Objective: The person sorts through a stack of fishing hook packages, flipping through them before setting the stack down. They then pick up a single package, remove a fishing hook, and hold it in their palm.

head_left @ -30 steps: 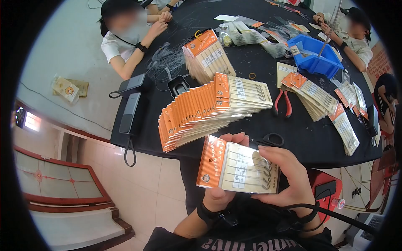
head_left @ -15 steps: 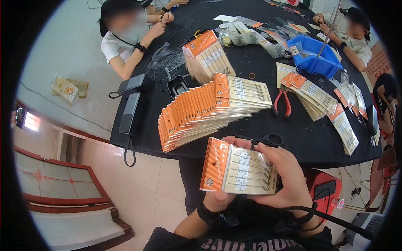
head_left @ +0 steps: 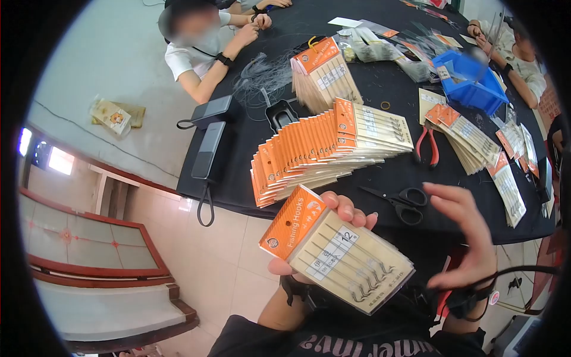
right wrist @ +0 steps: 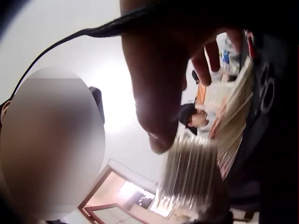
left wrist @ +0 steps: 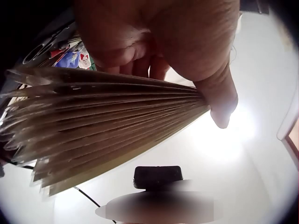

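Observation:
My left hand [head_left: 350,210] grips a stack of fishing hook packets [head_left: 351,256] with orange header cards, its thumb on the near side and fingers on the far side. In the left wrist view the packets [left wrist: 103,116] show edge-on, pinched together at one end and fanned apart at the other. My right hand [head_left: 467,229] is off the stack, thumb and fingers spread apart with nothing between them. The right wrist view has its thumb [right wrist: 159,121] close by the clear sleeve edges of the packets [right wrist: 189,170]. Black scissors [head_left: 407,204] lie just beyond, between the hands.
A long fanned row of hook packets [head_left: 321,149] lies on the black-covered table, with a standing bundle [head_left: 324,71] behind it. Red-handled pliers [head_left: 427,147], more packets [head_left: 464,134] and a blue bin [head_left: 470,86] are to the right. Power banks [head_left: 209,149] sit left. Other people sit across.
My right hand has let go of the packet stack and moved right, opening. The left hand has tilted the stack, its hook end now pointing down and right. The head view has shifted.

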A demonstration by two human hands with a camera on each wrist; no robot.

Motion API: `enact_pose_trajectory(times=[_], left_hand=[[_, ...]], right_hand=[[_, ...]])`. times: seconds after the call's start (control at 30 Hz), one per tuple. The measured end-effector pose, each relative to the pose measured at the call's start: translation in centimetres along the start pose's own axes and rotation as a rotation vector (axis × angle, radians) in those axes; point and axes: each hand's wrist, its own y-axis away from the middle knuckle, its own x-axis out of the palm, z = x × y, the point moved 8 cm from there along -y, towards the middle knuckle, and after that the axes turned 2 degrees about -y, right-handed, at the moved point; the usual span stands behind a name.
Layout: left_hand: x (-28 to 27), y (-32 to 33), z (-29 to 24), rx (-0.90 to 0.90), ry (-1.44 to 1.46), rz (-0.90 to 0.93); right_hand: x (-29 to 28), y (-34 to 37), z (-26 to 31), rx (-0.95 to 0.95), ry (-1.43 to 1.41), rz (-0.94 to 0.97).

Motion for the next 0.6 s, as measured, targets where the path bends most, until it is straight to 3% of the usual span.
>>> enact_pose_trajectory(times=[0.03, 0.17, 0.23, 0.27, 0.37, 0.6], left_hand=[[0.0, 0.0, 0.0, 0.003, 0.006, 0.0], [-0.2, 0.3, 0.5, 0.011, 0.03, 0.002], [-0.5, 0.4, 0.8, 0.025, 0.029, -0.014], [-0.6, 0.5, 1.0, 0.036, 0.028, -0.031], [-1.4, 1.1, 1.1, -0.007, -0.061, -0.126], [-1.9, 2.0, 0.3, -0.083, -0.341, -0.296]], right_hand=[[-1.1, 0.0, -0.4, 0.024, 0.064, -0.001], [-6.2, 0.2, -2.5, 0.177, 0.371, -0.314], [-8.2, -0.3, -2.3, 0.127, 0.742, -0.385], [-9.0, -0.5, -3.2, 0.197, 0.569, -0.449], [-10.1, -0.3, -6.2, 0.14, 0.708, -0.456], [-10.4, -0.5, -9.4, 0.358, 0.68, -0.415]])
